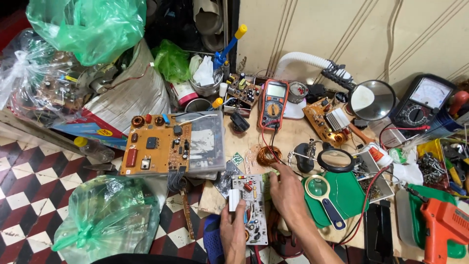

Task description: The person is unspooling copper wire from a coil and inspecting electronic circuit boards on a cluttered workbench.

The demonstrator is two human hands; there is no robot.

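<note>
White fibreglass is what I am gripping: my left hand is closing around the small white circuit board, thumb and fingers pinched on its left edge beside the white block component, so the component side is facing up toward me. I am holding it just off the near edge of the desk, above the chequered floor, tilted where I can read it. My right hand is lying along the board's right edge with the fingers loosely curled and the index finger stretching out toward the copper wire coil; it is gripping nothing that I can make out, only steadying the board.

Beyond the coil, the orange digital multimeter is standing propped toward me, its red and black leads trailing down past my right hand. The larger orange circuit board is resting on a clear plastic box at the desk's left edge. A green-framed magnifying glass is lying just right of my wrist, and an orange drill is sitting at the near right corner.
</note>
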